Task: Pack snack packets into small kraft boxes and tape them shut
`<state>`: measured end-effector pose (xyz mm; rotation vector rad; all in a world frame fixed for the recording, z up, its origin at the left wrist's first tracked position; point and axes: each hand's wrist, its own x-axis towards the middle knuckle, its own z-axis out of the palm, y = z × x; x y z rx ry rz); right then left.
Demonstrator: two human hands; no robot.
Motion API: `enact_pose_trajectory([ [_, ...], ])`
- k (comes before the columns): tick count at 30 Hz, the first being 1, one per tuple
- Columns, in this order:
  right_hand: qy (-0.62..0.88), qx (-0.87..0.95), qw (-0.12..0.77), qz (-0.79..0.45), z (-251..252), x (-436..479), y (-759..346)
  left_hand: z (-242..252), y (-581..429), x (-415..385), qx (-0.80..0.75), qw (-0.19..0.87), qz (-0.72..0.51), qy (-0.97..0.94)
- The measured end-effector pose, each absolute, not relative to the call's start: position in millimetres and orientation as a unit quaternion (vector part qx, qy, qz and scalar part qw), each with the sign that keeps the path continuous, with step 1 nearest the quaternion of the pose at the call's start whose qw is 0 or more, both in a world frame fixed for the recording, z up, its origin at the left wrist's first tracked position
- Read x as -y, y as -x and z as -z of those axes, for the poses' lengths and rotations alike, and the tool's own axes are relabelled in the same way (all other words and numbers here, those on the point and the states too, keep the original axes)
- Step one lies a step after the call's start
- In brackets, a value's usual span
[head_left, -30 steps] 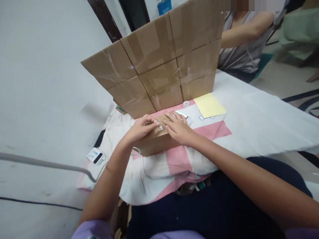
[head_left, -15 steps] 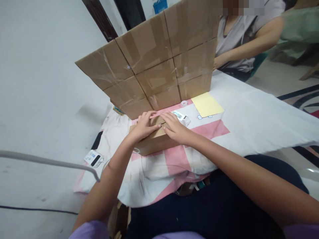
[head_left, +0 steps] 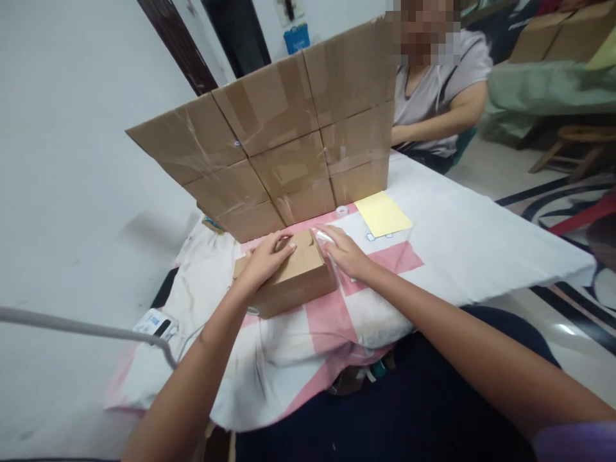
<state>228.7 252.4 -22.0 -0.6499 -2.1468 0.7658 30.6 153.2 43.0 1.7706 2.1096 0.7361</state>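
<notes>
A small closed cardboard box point(head_left: 293, 292) sits on the pink-and-white tablecloth in front of me. My left hand point(head_left: 267, 262) lies on its lid at the left, thumb and fingers spread apart, with some fingertips hidden behind. My right hand point(head_left: 345, 253) is beyond the box's right end, its thumb and fingers around a small white item point(head_left: 323, 237). Most of that item is covered by the hand, and I cannot tell whether it is off the cloth. A curved slot marks the lid near its right edge.
A tall taped cardboard panel point(head_left: 289, 154) stands behind the box. A tape roll point(head_left: 341, 211) and yellow paper point(head_left: 382, 215) lie right of it. At left are a white device point(head_left: 156, 323) and a grey cable point(head_left: 86, 326). A person point(head_left: 443, 96) sits at back right.
My right hand has left the box lid and moved right, onto the white item beside it. My left hand remains on the lid. The whole view has shifted, showing more at the right.
</notes>
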Motion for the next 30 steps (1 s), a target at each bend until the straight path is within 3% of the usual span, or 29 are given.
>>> enact_pose_trajectory([
  [3, 0.432, 0.817, 0.326, -0.201, 35, -275, -244, -44, -32, -152, -0.739, 0.139, -0.254, -0.608],
  [7, 0.477, 0.847, 0.168, -0.161, 49, -298, -254, -47, -35, -150, -0.743, 0.135, -0.252, -0.605],
  [10, 0.483, 0.826, 0.161, -0.24, 52, -313, -253, -49, -36, -147, -0.744, 0.134, -0.253, -0.603],
  [16, 0.459, 0.67, 0.176, -0.557, 45, -337, -263, -49, -34, -142, -0.736, 0.131, -0.263, -0.609],
  [20, 0.432, 0.629, 0.191, -0.618, 46, -341, -267, -47, -34, -141, -0.734, 0.124, -0.263, -0.613],
  [23, 0.441, 0.656, 0.195, -0.58, 51, -345, -262, -46, -34, -140, -0.733, 0.1, -0.247, -0.626],
  [28, 0.485, 0.776, 0.251, -0.315, 60, -340, -252, -45, -33, -136, -0.724, 0.088, -0.238, -0.641],
  [30, 0.495, 0.779, 0.267, -0.277, 63, -333, -247, -44, -34, -135, -0.725, 0.089, -0.225, -0.645],
])
